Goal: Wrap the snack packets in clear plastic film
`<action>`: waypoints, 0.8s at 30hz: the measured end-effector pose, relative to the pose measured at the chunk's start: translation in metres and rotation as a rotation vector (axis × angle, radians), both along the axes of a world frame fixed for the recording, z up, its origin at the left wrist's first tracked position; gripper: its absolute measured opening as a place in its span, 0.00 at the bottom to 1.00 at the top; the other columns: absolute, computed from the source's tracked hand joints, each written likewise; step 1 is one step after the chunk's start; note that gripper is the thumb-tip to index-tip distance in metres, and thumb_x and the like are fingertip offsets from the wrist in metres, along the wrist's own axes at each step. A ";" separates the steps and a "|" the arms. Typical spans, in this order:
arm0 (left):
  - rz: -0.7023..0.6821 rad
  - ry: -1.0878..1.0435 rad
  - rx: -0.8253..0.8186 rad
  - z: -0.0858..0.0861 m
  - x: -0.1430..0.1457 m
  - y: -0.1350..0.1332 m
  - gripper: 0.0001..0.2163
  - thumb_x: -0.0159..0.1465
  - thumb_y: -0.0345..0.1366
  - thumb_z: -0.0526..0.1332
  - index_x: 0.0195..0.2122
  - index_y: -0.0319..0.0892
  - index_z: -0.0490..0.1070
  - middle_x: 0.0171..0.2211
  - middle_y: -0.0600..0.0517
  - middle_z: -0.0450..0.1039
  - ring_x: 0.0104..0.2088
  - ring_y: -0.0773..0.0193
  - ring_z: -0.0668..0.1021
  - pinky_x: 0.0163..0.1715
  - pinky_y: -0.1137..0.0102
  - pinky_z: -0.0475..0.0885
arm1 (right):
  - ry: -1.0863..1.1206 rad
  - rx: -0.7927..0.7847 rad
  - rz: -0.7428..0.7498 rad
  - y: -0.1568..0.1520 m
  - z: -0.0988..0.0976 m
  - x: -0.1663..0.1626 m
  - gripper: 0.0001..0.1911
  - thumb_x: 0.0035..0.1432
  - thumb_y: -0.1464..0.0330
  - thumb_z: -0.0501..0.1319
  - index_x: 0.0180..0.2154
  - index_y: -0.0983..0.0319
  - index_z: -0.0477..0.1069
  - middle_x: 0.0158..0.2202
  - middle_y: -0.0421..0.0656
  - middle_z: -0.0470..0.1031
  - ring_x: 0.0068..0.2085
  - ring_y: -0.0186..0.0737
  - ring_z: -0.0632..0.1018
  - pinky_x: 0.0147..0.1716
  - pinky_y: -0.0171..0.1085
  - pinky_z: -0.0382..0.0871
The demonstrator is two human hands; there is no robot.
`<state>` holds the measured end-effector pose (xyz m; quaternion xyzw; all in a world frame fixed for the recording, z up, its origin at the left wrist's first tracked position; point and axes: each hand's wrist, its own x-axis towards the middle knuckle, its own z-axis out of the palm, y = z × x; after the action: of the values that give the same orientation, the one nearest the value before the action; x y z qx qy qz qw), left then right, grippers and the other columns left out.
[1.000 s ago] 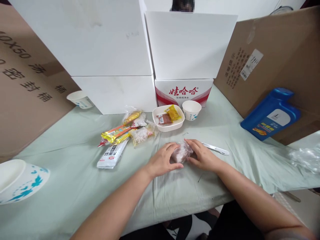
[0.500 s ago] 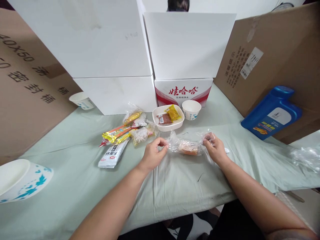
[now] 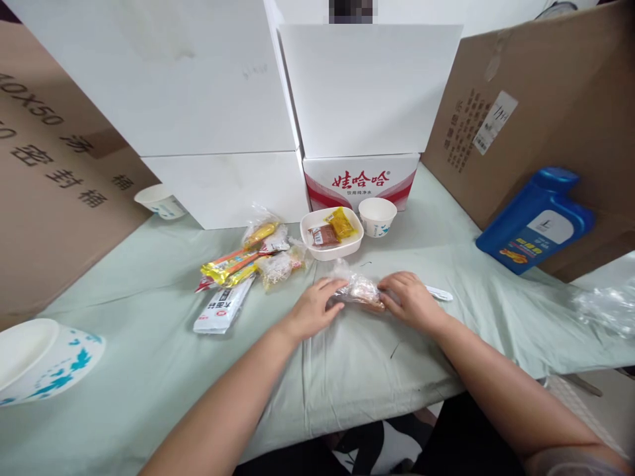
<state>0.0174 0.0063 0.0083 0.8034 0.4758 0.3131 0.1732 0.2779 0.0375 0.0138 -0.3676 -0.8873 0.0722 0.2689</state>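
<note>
A clear plastic snack packet (image 3: pixel 358 290) with a brownish piece inside lies on the pale green tablecloth (image 3: pixel 149 344). My left hand (image 3: pixel 312 309) presses its left end with curled fingers. My right hand (image 3: pixel 409 301) grips its right end. Behind them a white dish (image 3: pixel 331 247) holds a red and a yellow sachet, with a white paper cup (image 3: pixel 377 217) beside it. A white plastic utensil (image 3: pixel 440 293) pokes out to the right of my right hand.
Several snack packets (image 3: pixel 238 264) lie in a heap left of the dish. White boxes (image 3: pixel 223 119) and brown cartons (image 3: pixel 536 112) wall the back. A blue jug (image 3: pixel 536 221) leans at right, a paper bowl (image 3: pixel 42 360) sits at left, another cup (image 3: pixel 159 199) at back left.
Half a second ago my hands held the packet stretched out above the cloth. Now they have drawn together and pressed it down onto the table.
</note>
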 end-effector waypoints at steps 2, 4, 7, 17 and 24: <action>0.061 -0.074 0.038 -0.001 -0.002 0.001 0.09 0.61 0.31 0.58 0.41 0.44 0.74 0.38 0.48 0.77 0.38 0.60 0.79 0.41 0.65 0.76 | 0.062 -0.098 -0.033 0.002 -0.003 0.001 0.10 0.64 0.67 0.52 0.36 0.60 0.71 0.33 0.45 0.78 0.35 0.43 0.78 0.38 0.42 0.70; 0.151 -0.170 0.103 0.001 -0.004 -0.001 0.06 0.62 0.32 0.58 0.37 0.43 0.73 0.30 0.51 0.75 0.30 0.65 0.77 0.33 0.70 0.74 | 0.188 -0.139 -0.116 0.004 -0.005 0.003 0.12 0.66 0.65 0.50 0.35 0.60 0.70 0.30 0.43 0.77 0.31 0.40 0.77 0.34 0.38 0.69; 0.298 -0.345 0.154 0.005 -0.006 -0.003 0.13 0.61 0.33 0.59 0.48 0.42 0.66 0.24 0.57 0.69 0.24 0.69 0.73 0.27 0.74 0.70 | 0.270 -0.142 -0.282 0.008 -0.007 0.007 0.11 0.65 0.64 0.51 0.36 0.59 0.70 0.27 0.41 0.75 0.28 0.40 0.76 0.30 0.37 0.68; 0.039 0.010 0.265 0.009 -0.003 -0.007 0.07 0.65 0.34 0.57 0.42 0.43 0.71 0.40 0.48 0.76 0.43 0.60 0.77 0.46 0.65 0.72 | 0.256 -0.056 -0.017 -0.008 0.003 0.000 0.09 0.64 0.68 0.54 0.41 0.60 0.72 0.35 0.45 0.77 0.35 0.40 0.77 0.36 0.39 0.71; 0.035 0.367 -0.027 0.007 -0.007 -0.003 0.15 0.70 0.42 0.50 0.46 0.42 0.74 0.38 0.47 0.79 0.39 0.57 0.77 0.50 0.56 0.66 | -0.056 -0.371 -0.134 0.003 -0.006 -0.003 0.14 0.66 0.70 0.51 0.45 0.62 0.74 0.45 0.48 0.79 0.45 0.46 0.78 0.46 0.44 0.71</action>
<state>0.0103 0.0034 0.0151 0.8364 0.5175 0.1576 0.0888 0.2745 0.0404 0.0074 -0.4712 -0.8394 0.2062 0.1758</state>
